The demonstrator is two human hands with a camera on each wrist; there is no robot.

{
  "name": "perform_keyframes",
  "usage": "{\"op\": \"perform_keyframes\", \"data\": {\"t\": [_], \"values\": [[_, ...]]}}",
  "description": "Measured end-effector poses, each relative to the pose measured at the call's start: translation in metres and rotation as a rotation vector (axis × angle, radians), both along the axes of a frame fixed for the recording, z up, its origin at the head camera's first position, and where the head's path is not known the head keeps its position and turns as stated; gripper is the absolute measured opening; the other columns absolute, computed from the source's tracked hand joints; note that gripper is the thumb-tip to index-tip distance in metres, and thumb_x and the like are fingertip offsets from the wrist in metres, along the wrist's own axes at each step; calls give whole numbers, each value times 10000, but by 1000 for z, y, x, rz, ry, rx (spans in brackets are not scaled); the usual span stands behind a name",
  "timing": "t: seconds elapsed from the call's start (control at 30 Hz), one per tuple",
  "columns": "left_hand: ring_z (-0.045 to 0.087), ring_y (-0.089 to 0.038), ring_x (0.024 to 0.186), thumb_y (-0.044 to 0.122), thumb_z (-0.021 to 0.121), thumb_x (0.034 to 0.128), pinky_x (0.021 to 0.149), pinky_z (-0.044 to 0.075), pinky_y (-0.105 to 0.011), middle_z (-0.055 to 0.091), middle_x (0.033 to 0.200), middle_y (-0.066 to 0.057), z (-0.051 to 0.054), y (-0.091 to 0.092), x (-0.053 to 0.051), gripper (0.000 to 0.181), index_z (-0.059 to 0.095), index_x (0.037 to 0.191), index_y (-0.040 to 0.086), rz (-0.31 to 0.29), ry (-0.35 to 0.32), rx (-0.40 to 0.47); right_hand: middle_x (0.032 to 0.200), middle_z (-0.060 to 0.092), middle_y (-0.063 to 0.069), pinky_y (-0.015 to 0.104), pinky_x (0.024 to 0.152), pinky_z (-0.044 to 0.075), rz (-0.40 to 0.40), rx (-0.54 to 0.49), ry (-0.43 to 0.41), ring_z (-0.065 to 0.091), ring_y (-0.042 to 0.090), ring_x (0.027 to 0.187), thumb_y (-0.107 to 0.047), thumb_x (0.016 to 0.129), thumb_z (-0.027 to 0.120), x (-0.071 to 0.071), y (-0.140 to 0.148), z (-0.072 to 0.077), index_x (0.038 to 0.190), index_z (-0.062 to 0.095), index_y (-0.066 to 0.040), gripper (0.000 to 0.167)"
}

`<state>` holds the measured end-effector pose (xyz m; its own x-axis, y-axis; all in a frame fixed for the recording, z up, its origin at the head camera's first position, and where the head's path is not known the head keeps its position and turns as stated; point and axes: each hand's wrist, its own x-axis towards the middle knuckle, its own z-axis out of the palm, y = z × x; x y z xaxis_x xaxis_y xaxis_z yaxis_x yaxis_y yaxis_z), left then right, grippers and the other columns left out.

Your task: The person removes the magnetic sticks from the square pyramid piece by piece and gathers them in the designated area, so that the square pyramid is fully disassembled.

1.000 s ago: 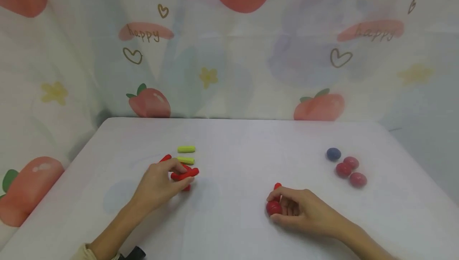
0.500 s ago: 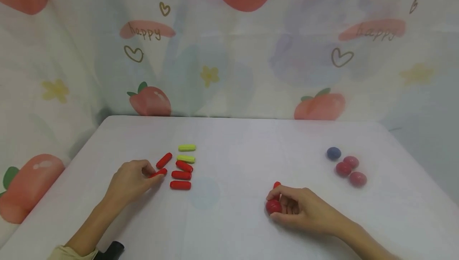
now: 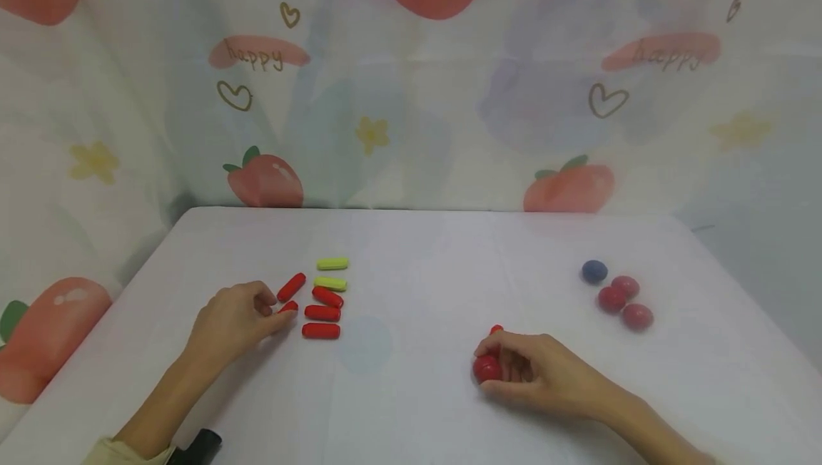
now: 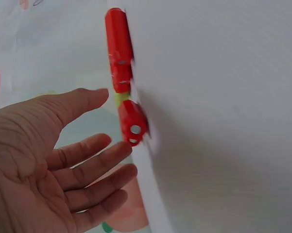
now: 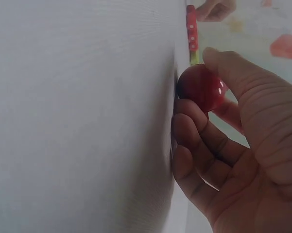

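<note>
In the left wrist view, my left hand (image 4: 63, 160) has its thumb and fingers spread apart beside a red rod (image 4: 133, 119) with a silver round end, a magnetic rod by its look. The same hand (image 3: 227, 322) hovers at the left of the rods in the head view, partly hiding that rod (image 3: 289, 306). My right hand (image 3: 546, 372) holds a shiny red ball (image 3: 487, 369) low over the table, between thumb and curled fingers. The right wrist view shows this ball (image 5: 200, 87) close to the white surface. Behind the fingers, a red tip (image 3: 496, 329) peeks out.
Two yellow-green rods (image 3: 330, 284) and several red rods (image 3: 322, 313) lie in a loose column right of my left hand, with one slanted red rod (image 3: 292, 287). At the right sit a blue ball (image 3: 594, 271) and several reddish balls (image 3: 611, 299) on the white table (image 3: 443, 265).
My left hand has carried a red rod leftward from the column, set it down, and its fingers have now parted from it. The right hand stays in place with the red ball.
</note>
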<state>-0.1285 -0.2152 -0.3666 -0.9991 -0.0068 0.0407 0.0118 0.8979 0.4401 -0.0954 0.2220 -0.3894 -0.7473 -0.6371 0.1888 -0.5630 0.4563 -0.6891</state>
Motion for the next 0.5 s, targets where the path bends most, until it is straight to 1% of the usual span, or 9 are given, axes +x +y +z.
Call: {"op": "perform_keyframes", "data": {"t": [0.03, 0.1, 0.17, 0.27, 0.33, 0.4, 0.43, 0.5], "values": [[574, -166, 666, 350, 839, 834, 547, 488, -294, 707, 853, -77, 2, 2, 1, 408, 695, 1029, 21, 8, 3, -1, 797, 591, -180, 198, 620, 494, -4, 6, 14, 563, 1, 695, -311, 914, 790, 0, -1, 1, 1141, 659, -301, 262], [554, -171, 636, 364, 811, 860, 533, 479, -295, 718, 907, -103, 8, 8, 5, 418, 684, 1070, 25, 12, 29, 0, 827, 597, -193, 203, 654, 499, -15, 24, 55, 573, 3, 736, -346, 905, 795, 0, -2, 1, 1134, 667, -299, 267], [546, -162, 631, 342, 796, 877, 539, 479, -289, 721, 914, -97, 14, 17, 9, 389, 683, 1081, 32, -14, 87, 6, 868, 603, -202, 210, 683, 502, -29, 45, 97, 577, 8, 779, -354, 893, 805, 1, -3, 1, 1134, 678, -292, 280], [554, -148, 635, 272, 807, 874, 565, 484, -295, 715, 848, -21, 20, 37, 17, 281, 700, 1028, 63, -102, 191, 45, 899, 601, -200, 215, 699, 501, -37, 68, 139, 571, 15, 814, -314, 883, 821, 1, -3, 2, 1142, 696, -272, 291], [621, -133, 688, 246, 826, 861, 624, 527, -294, 715, 831, 29, 21, 53, 20, 235, 710, 996, 92, -179, 234, 69, 919, 604, -196, 221, 714, 508, -37, 80, 136, 576, 21, 833, -273, 889, 817, 2, -4, 3, 1164, 697, -255, 301], [658, -134, 742, 245, 837, 853, 667, 540, -294, 726, 852, 50, 21, 71, 22, 216, 710, 985, 129, -250, 217, 96, 948, 614, -194, 220, 733, 520, -41, 96, 89, 580, 22, 855, -243, 899, 804, 2, -6, 5, 1179, 681, -250, 305], [671, -135, 760, 252, 839, 853, 673, 544, -287, 737, 875, 47, 20, 80, 22, 225, 708, 999, 141, -286, 194, 103, 965, 621, -196, 222, 744, 524, -48, 106, 63, 583, 23, 868, -232, 904, 797, 2, -7, 6, 1185, 668, -251, 310], [706, -149, 846, 268, 832, 862, 720, 561, -284, 757, 951, 24, 18, 97, 21, 264, 702, 1059, 151, -368, 143, 104, 995, 631, -196, 226, 763, 532, -64, 128, 24, 589, 26, 888, -207, 902, 793, 2, -8, 9, 1187, 644, -253, 325]]}}
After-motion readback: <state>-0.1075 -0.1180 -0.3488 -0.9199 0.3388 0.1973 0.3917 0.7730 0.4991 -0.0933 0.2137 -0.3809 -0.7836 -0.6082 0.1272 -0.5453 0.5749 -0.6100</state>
